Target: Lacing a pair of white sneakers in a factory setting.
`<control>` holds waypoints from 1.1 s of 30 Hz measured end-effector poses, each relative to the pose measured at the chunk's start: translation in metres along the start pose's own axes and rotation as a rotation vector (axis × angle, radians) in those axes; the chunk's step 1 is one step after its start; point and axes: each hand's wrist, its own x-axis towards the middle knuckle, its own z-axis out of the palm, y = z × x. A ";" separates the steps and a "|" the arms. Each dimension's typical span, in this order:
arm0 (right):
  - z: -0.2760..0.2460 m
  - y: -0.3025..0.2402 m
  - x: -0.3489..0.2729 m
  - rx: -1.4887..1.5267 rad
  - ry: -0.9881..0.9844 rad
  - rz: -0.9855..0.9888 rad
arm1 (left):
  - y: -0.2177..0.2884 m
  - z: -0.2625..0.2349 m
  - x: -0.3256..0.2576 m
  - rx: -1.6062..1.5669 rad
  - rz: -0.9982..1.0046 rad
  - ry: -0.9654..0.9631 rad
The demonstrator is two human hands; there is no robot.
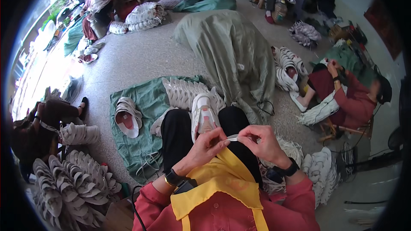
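Note:
Over my lap, my left hand (207, 146) and my right hand (262, 143) pinch a short stretch of white shoelace (232, 138) between them. Just beyond my fingers, a white shoe upper (204, 110) with a pinkish tongue rests between my knees, toe pointing away. Whether the lace runs into its eyelets is hidden by my left hand. A yellow apron (220, 184) lies across my lap beneath both hands.
On a green sheet (147, 83) ahead lie a single white shoe (127, 117) and a row of nested uppers (188, 93). White laces (284, 154) pile at my right. Grey stacked pieces (70, 188) stand at left. A large covered sack (227, 42) lies ahead; several people sit around.

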 end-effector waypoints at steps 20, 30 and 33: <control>-0.093 0.179 -0.059 -0.162 0.537 0.226 | 0.034 -0.038 -0.013 0.197 -0.060 0.008; -0.115 0.256 -0.091 -0.267 0.633 0.320 | 0.019 -0.041 -0.014 0.196 -0.127 0.032; -0.121 0.269 -0.099 -0.269 0.640 0.344 | 0.021 -0.041 -0.011 0.201 -0.169 0.032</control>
